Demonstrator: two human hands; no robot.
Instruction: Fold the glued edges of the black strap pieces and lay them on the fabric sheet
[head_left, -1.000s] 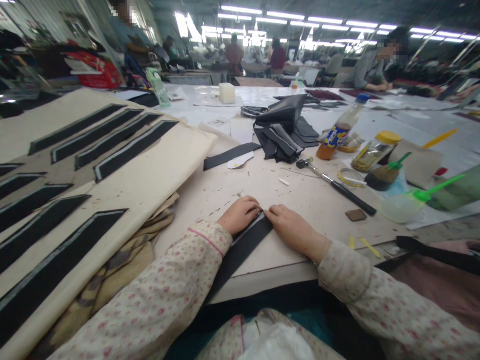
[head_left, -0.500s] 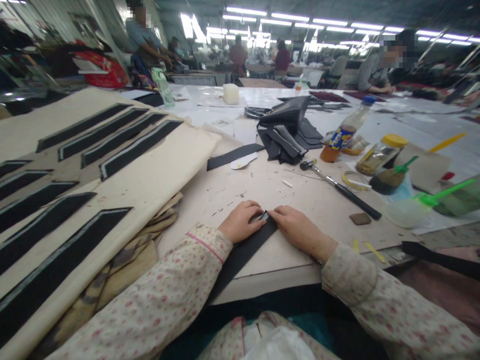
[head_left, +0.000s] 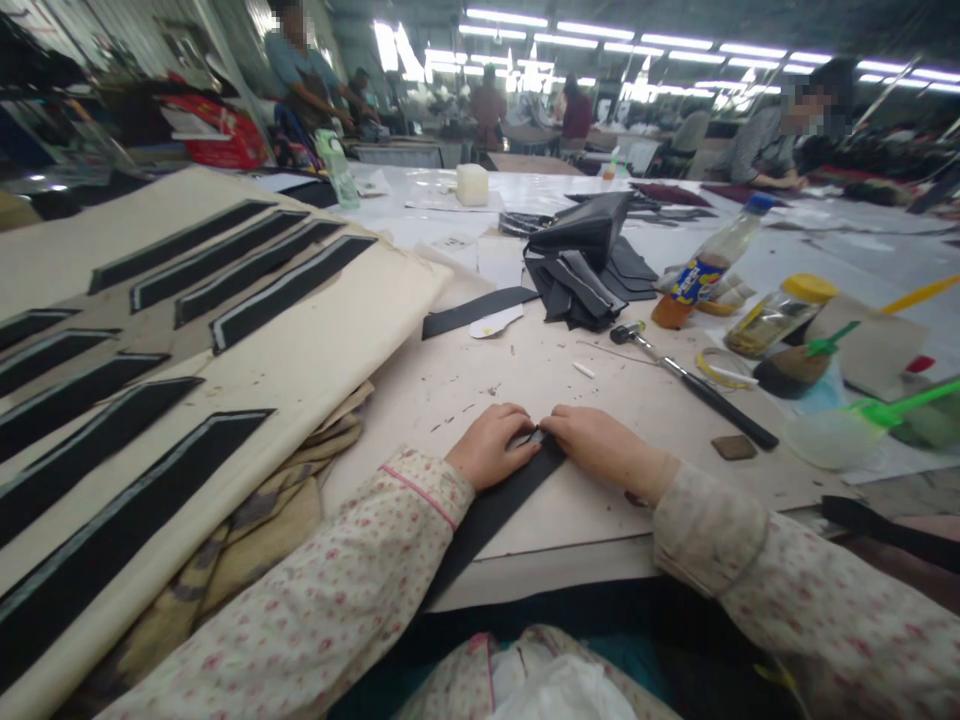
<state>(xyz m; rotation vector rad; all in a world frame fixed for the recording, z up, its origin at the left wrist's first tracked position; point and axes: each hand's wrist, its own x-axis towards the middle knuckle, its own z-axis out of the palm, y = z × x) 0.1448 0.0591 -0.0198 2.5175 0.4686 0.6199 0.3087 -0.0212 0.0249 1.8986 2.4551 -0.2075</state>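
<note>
A long black strip (head_left: 495,515) runs slantwise over the front edge of the work table (head_left: 420,400). It looks like leather or a similar sheet. My left hand (head_left: 493,447) lies on its far end, with thumb and fingers closed on the left edge. My right hand (head_left: 592,440) pinches the tip of the same end from the right. The fingertips of both hands nearly meet there and partly hide a small light-grey patch. The near end of the strip drops out of sight below the table edge by my left sleeve.
On the left, a cream board (head_left: 330,340) carries several black strips with pale edges. Stacked black pieces (head_left: 577,285) lie ahead. To the right are a hammer (head_left: 697,385), a Pepsi bottle (head_left: 694,280), a yellow-lidded jar (head_left: 780,315), a glue pot (head_left: 832,435) and a brown block (head_left: 733,447).
My right fingers have moved over the strip's tip and cover more of the grey patch. Both hands stay on the strip. The whole view has shifted slightly.
</note>
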